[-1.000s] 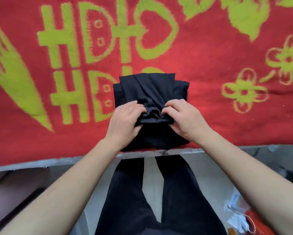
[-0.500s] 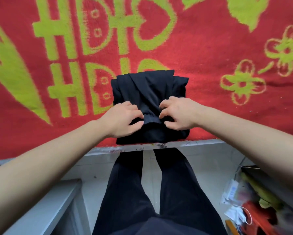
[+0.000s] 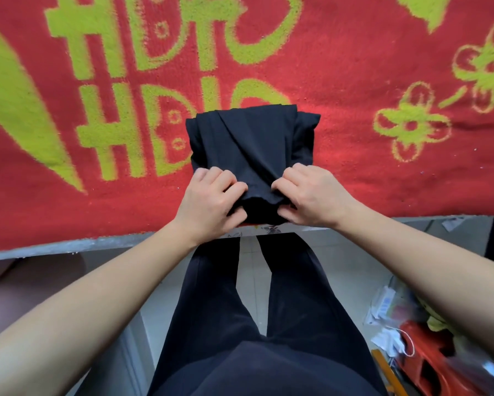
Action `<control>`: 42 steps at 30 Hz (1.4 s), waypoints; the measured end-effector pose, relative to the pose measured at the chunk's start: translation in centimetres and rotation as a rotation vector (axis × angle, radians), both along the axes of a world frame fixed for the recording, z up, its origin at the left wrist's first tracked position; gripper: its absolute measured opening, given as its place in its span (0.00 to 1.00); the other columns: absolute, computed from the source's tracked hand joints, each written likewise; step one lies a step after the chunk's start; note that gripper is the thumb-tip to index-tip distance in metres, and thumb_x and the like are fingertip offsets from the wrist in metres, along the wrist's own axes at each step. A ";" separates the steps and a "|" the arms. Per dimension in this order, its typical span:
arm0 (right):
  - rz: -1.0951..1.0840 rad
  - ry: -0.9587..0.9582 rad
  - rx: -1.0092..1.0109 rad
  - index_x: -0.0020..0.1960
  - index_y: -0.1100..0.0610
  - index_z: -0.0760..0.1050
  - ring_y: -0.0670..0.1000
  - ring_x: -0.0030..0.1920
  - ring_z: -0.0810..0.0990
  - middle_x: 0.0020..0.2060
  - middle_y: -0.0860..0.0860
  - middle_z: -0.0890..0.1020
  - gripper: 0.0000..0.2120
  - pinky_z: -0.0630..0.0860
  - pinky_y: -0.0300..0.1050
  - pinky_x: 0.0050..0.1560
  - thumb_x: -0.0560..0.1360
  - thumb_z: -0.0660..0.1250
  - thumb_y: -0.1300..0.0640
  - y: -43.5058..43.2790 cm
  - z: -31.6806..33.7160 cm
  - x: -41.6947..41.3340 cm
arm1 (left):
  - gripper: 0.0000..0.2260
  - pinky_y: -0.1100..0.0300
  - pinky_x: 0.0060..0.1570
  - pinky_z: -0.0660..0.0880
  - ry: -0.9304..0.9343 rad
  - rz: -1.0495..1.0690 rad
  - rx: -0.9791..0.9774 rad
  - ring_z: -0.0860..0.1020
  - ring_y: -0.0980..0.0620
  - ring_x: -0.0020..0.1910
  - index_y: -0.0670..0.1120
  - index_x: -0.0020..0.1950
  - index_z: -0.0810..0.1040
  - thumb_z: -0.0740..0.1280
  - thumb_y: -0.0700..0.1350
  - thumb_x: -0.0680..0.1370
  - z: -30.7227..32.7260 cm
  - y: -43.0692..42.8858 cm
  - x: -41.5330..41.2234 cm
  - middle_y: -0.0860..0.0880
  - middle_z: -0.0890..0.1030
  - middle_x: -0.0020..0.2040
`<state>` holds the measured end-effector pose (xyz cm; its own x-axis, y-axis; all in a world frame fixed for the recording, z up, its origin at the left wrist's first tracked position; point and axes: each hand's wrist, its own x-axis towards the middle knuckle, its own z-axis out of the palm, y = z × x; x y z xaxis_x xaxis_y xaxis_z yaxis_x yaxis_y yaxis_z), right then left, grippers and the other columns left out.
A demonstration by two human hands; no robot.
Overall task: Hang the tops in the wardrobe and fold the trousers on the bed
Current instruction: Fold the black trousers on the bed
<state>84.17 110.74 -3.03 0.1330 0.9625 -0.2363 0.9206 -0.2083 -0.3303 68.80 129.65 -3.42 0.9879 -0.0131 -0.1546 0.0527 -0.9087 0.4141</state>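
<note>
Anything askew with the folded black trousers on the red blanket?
Mildly: the folded black trousers are uneven; a lower layer juts out rightward, and left hand and right hand pinch the bunched near edge.

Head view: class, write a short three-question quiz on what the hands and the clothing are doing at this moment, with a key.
1. True or false: the trousers lie folded on the blanket.
2. Left hand and right hand: which grips the near fold of the trousers? A. left only B. right only C. both
3. Fill in: the blanket is red with a ___ pattern.

Key: 1 true; 2 C; 3 green.
</note>
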 end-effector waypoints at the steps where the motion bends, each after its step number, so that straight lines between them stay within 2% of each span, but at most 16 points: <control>1: 0.078 0.058 -0.135 0.55 0.58 0.79 0.58 0.43 0.78 0.42 0.55 0.78 0.17 0.74 0.51 0.41 0.70 0.67 0.51 -0.4 0.1 -0.2 | 0.13 0.49 0.40 0.69 0.086 -0.073 0.003 0.73 0.43 0.43 0.43 0.51 0.80 0.70 0.48 0.69 -0.1 -0.3 -0.9 0.46 0.78 0.44; 3: 0.183 0.170 -0.546 0.71 0.52 0.70 0.56 0.56 0.77 0.53 0.53 0.78 0.25 0.73 0.51 0.53 0.76 0.63 0.47 -1.0 0.3 -0.8 | 0.18 0.49 0.44 0.71 0.323 -0.220 0.023 0.74 0.43 0.49 0.46 0.58 0.80 0.68 0.55 0.74 -0.2 -0.8 -2.3 0.47 0.78 0.50; 5: 0.095 0.234 -0.659 0.74 0.47 0.68 0.54 0.59 0.76 0.55 0.52 0.77 0.26 0.74 0.49 0.54 0.77 0.60 0.43 -1.1 0.3 -1.0 | 0.19 0.49 0.45 0.70 0.339 -0.195 0.019 0.75 0.44 0.49 0.46 0.55 0.81 0.61 0.60 0.79 -0.1 -1.1 -2.3 0.48 0.79 0.48; 8: -0.169 0.111 -0.191 0.52 0.54 0.82 0.61 0.44 0.79 0.42 0.56 0.79 0.14 0.72 0.52 0.41 0.76 0.61 0.49 0.0 0.4 -0.2 | 0.15 0.47 0.42 0.69 -0.021 0.060 0.030 0.76 0.41 0.44 0.44 0.47 0.80 0.58 0.51 0.82 -0.3 -0.6 -0.1 0.45 0.79 0.44; 9: -0.251 0.013 -0.021 0.48 0.57 0.81 0.61 0.42 0.77 0.41 0.58 0.78 0.12 0.70 0.53 0.39 0.77 0.62 0.51 0.5 0.3 0.4 | 0.14 0.46 0.45 0.70 -0.095 0.142 0.062 0.76 0.39 0.50 0.42 0.52 0.80 0.59 0.49 0.82 -0.5 -0.1 0.8 0.42 0.79 0.51; 11: -0.330 -0.108 0.111 0.57 0.60 0.80 0.63 0.51 0.78 0.52 0.62 0.79 0.14 0.71 0.55 0.46 0.80 0.61 0.53 2.2 -0.2 1.6 | 0.20 0.42 0.61 0.68 -0.029 0.217 0.195 0.68 0.37 0.70 0.41 0.69 0.72 0.57 0.52 0.82 -1.4 0.8 2.3 0.37 0.70 0.70; 14: -0.216 -0.148 -0.176 0.78 0.60 0.61 0.62 0.77 0.60 0.78 0.61 0.60 0.29 0.60 0.58 0.72 0.83 0.53 0.45 4.0 -1.9 3.2 | 0.34 0.39 0.74 0.54 0.361 0.177 0.297 0.47 0.43 0.80 0.42 0.80 0.48 0.50 0.62 0.82 -3.0 1.8 3.4 0.40 0.46 0.80; 16: -0.186 -0.174 -0.409 0.81 0.58 0.51 0.60 0.80 0.52 0.81 0.55 0.53 0.34 0.51 0.61 0.77 0.83 0.49 0.39 3.4 -3.1 4.1 | 0.37 0.37 0.74 0.52 0.492 0.178 0.292 0.42 0.46 0.80 0.43 0.80 0.41 0.45 0.66 0.80 -4.0 2.4 2.7 0.43 0.40 0.81; 18: -0.282 -0.171 -0.554 0.81 0.58 0.50 0.60 0.80 0.51 0.81 0.53 0.53 0.36 0.48 0.63 0.77 0.82 0.46 0.36 1.2 -3.7 4.8 | 0.38 0.36 0.73 0.53 0.539 0.206 0.253 0.42 0.47 0.79 0.44 0.80 0.40 0.42 0.68 0.79 -4.2 2.3 1.3 0.45 0.39 0.81; 22: -0.380 -0.041 -0.684 0.80 0.56 0.57 0.59 0.79 0.51 0.80 0.53 0.55 0.33 0.47 0.61 0.77 0.82 0.49 0.38 -3.2 -3.3 5.8 | 0.39 0.37 0.73 0.52 0.556 0.271 0.158 0.48 0.44 0.79 0.46 0.81 0.45 0.43 0.70 0.78 -2.9 1.6 -0.8 0.44 0.45 0.81; 25: -0.537 0.064 -0.482 0.77 0.58 0.62 0.60 0.76 0.60 0.76 0.60 0.64 0.28 0.55 0.58 0.76 0.81 0.59 0.46 -2.4 -2.4 7.5 | 0.37 0.39 0.72 0.53 0.307 0.363 0.043 0.54 0.40 0.77 0.44 0.79 0.56 0.54 0.67 0.78 -2.1 3.1 0.9 0.39 0.55 0.78; 27: -0.592 0.126 -0.346 0.76 0.58 0.64 0.62 0.73 0.64 0.72 0.62 0.69 0.30 0.61 0.58 0.74 0.80 0.63 0.45 0.0 -1.7 8.7 | 0.36 0.40 0.71 0.53 0.221 0.409 -0.006 0.56 0.40 0.76 0.44 0.78 0.59 0.61 0.64 0.77 -2.3 5.2 3.5 0.40 0.59 0.76; 31: -0.411 0.252 -0.363 0.78 0.56 0.62 0.62 0.71 0.67 0.71 0.60 0.70 0.40 0.65 0.58 0.72 0.74 0.68 0.36 6.8 -1.8 10.5 | 0.39 0.42 0.70 0.60 0.519 0.318 -0.126 0.63 0.42 0.73 0.48 0.77 0.61 0.71 0.63 0.71 -3.7 9.1 9.9 0.44 0.67 0.74; 36: -0.304 0.297 -0.636 0.73 0.48 0.66 0.61 0.67 0.70 0.64 0.57 0.76 0.51 0.72 0.57 0.66 0.57 0.75 0.28 12.2 -2.9 11.1 | 0.41 0.51 0.62 0.72 0.727 0.228 -0.194 0.73 0.42 0.65 0.50 0.71 0.68 0.79 0.60 0.63 -4.5 9.9 13.4 0.45 0.76 0.66; 39: -0.290 0.295 -0.702 0.70 0.47 0.68 0.60 0.63 0.76 0.62 0.55 0.79 0.51 0.76 0.53 0.62 0.51 0.80 0.31 12.6 -2.7 10.7 | 0.43 0.55 0.54 0.73 0.764 0.159 -0.141 0.76 0.41 0.60 0.50 0.70 0.69 0.81 0.59 0.60 -4.3 8.5 13.4 0.44 0.78 0.62; 42: -0.281 0.286 -0.704 0.68 0.51 0.71 0.59 0.59 0.79 0.59 0.56 0.80 0.44 0.78 0.49 0.56 0.57 0.82 0.39 11.8 -2.6 9.5 | 0.40 0.52 0.55 0.75 0.704 0.104 -0.052 0.76 0.39 0.61 0.48 0.73 0.67 0.78 0.56 0.64 -4.4 7.1 12.0 0.42 0.78 0.63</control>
<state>93.63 122.50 -5.59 0.1908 0.5153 -0.8355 0.7027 -0.6661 -0.2503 80.80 136.75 -7.87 0.6502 0.0511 -0.7581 0.4088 -0.8646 0.2923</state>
